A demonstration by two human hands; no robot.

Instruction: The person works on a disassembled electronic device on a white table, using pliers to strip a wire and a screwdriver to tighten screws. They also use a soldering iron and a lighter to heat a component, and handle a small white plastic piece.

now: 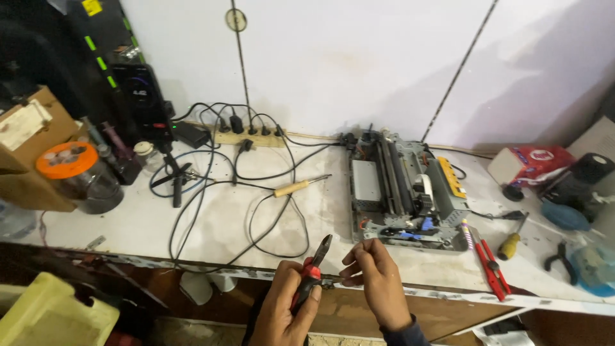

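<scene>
- Two hands low at the bench's front edge: your left hand (285, 307) is wrapped around red-handled pliers (312, 272), tips up and left of the other hand
- your right hand (378, 282) pinches something small near the pliers' handle; too tiny to make out
- bare white bench top (320, 211) lies just beyond both hands, between black cables (211, 211) and the stripped grey printer chassis (403, 192)
- soldering iron (301, 186) lies past that gap
- red utility knife (490, 266) and yellow screwdriver (512, 240) sit near the right front edge
- both wrists cut off by the frame bottom; yellow container (51, 317) lower left only partly visible
</scene>
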